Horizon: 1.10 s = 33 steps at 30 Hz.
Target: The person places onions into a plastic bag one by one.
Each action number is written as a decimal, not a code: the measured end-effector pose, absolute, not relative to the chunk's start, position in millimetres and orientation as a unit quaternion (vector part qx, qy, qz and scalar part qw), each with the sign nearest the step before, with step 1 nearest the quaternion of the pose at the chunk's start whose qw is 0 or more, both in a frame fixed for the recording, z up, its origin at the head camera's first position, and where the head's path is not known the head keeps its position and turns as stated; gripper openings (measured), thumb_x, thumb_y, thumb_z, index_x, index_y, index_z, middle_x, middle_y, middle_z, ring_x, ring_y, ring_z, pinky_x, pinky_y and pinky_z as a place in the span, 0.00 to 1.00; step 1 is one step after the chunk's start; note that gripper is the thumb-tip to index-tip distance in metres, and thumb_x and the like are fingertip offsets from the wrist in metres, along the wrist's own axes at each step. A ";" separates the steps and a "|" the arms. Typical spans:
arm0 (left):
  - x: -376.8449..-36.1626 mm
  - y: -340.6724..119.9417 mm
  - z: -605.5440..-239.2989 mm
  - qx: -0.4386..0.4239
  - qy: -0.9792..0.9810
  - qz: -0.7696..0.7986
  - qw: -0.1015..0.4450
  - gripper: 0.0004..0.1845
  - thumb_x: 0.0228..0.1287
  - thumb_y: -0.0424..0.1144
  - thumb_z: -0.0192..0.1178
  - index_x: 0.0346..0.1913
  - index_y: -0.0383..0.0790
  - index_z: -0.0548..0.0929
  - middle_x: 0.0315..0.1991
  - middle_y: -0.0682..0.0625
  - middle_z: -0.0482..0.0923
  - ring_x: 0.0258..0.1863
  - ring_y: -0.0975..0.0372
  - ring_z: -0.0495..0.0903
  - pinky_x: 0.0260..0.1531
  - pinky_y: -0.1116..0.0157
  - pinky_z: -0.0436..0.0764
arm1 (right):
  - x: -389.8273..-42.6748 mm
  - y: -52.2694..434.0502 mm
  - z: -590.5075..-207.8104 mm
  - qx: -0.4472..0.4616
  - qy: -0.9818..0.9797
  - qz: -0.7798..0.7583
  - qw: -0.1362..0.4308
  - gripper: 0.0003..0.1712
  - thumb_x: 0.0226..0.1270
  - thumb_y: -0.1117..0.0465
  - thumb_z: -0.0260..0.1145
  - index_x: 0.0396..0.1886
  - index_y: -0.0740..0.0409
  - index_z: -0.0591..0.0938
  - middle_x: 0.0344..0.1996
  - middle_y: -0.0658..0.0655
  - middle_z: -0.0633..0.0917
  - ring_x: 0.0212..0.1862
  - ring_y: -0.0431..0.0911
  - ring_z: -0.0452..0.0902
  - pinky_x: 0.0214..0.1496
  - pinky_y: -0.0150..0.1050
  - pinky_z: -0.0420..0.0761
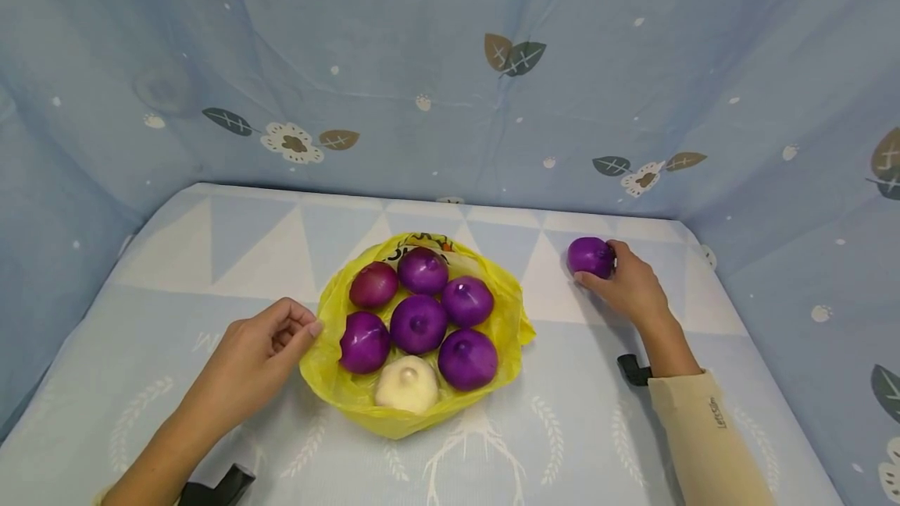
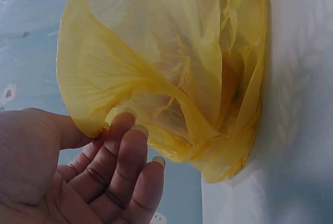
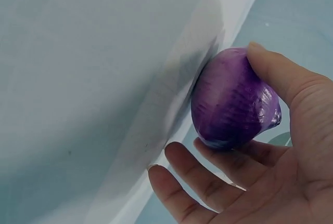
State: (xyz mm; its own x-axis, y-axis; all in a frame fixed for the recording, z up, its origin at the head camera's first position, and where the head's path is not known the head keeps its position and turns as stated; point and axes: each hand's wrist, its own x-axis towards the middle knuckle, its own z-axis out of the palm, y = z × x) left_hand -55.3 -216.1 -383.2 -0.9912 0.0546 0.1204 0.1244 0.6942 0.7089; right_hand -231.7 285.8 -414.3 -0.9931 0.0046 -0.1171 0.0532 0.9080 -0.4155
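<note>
A yellow plastic bag (image 1: 336,394) stands wide-mouthed on the table, its rim spread round several purple onions (image 1: 418,324) and one whitish, bulb-shaped piece (image 1: 407,385) at the near side. My left hand (image 1: 263,354) pinches the bag's left rim between thumb and forefinger; in the left wrist view the thin yellow film (image 2: 104,78) folds down to the thumb tip. Off to the right of the bag, my right hand (image 1: 636,283) grips a single purple onion (image 1: 589,256) at the table's far right. Its thumb and fingers lie on opposite sides of that onion (image 3: 234,99) in the right wrist view.
The table (image 1: 232,240) wears a pale cloth with triangles, leaf sprigs and antlers. A blue patterned curtain (image 1: 422,155) hangs behind it and along both sides. Black wrist mounts (image 1: 635,371) show by both forearms.
</note>
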 end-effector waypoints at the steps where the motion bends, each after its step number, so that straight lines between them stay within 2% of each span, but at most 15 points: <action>1: -55.3 -216.0 -383.0 -0.049 -0.919 -0.388 0.045 0.05 0.77 0.42 0.64 0.44 0.45 0.82 0.31 0.57 0.80 0.28 0.65 0.75 0.28 0.69 0.76 | -231.5 285.8 -414.5 0.015 0.975 -0.214 0.055 0.57 0.67 0.39 0.73 0.79 0.70 0.58 0.71 0.78 0.68 0.70 0.73 0.66 0.68 0.71 0.67; 14: -56.1 -215.1 -381.5 -0.047 -0.918 -0.390 0.045 0.06 0.77 0.43 0.64 0.44 0.45 0.82 0.31 0.57 0.79 0.28 0.65 0.75 0.28 0.69 0.75 | -219.7 286.7 -409.3 0.003 0.974 -0.222 0.040 0.55 0.67 0.39 0.73 0.75 0.74 0.62 0.67 0.79 0.72 0.66 0.73 0.71 0.66 0.69 0.71; 19: -55.6 -215.3 -381.6 -0.048 -0.919 -0.390 0.046 0.05 0.77 0.43 0.64 0.44 0.46 0.82 0.31 0.58 0.79 0.28 0.65 0.75 0.28 0.69 0.75 | -210.8 282.2 -397.8 -0.022 0.970 -0.240 0.021 0.52 0.68 0.41 0.73 0.74 0.74 0.64 0.63 0.76 0.76 0.58 0.67 0.76 0.59 0.64 0.78; 24: -54.8 -215.7 -381.4 -0.047 -0.919 -0.389 0.048 0.05 0.77 0.43 0.64 0.44 0.46 0.82 0.31 0.58 0.79 0.27 0.65 0.75 0.28 0.69 0.75 | -197.4 265.5 -378.3 -0.050 0.967 -0.250 0.001 0.51 0.68 0.42 0.74 0.74 0.73 0.65 0.62 0.74 0.77 0.55 0.65 0.77 0.56 0.62 0.80; 33: -53.4 -215.6 -381.5 -0.045 -0.919 -0.389 0.046 0.06 0.78 0.43 0.63 0.43 0.46 0.81 0.30 0.57 0.79 0.27 0.64 0.76 0.27 0.68 0.76 | -166.2 223.5 -345.6 -0.132 0.951 -0.279 -0.018 0.49 0.66 0.42 0.76 0.74 0.67 0.68 0.62 0.68 0.79 0.56 0.61 0.80 0.56 0.59 0.83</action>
